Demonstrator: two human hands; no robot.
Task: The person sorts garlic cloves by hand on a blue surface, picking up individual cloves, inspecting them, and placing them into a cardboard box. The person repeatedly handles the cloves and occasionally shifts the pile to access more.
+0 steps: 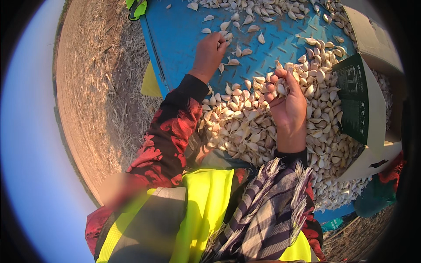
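My left hand (210, 54) is curled over the blue metal surface (177, 42), back of the hand up. Several loose garlic cloves (227, 35) lie right at its fingers, and the hand itself hides whatever it may hold. My right hand (289, 102) is turned palm up with bent fingers, and garlic cloves (281, 89) rest between the fingers and thumb. Beneath and around it spreads a large heap of garlic cloves (250, 128), which reaches close to my body.
At the right stands an opened cardboard box (391, 88) with cloves inside and a dark green printed flap (352, 95). More cloves (263, 8) lie along the far side. Dry, straw-covered ground (131, 65) borders the surface on the left. Bright yellow-green fabric (139, 8) shows at the far left corner.
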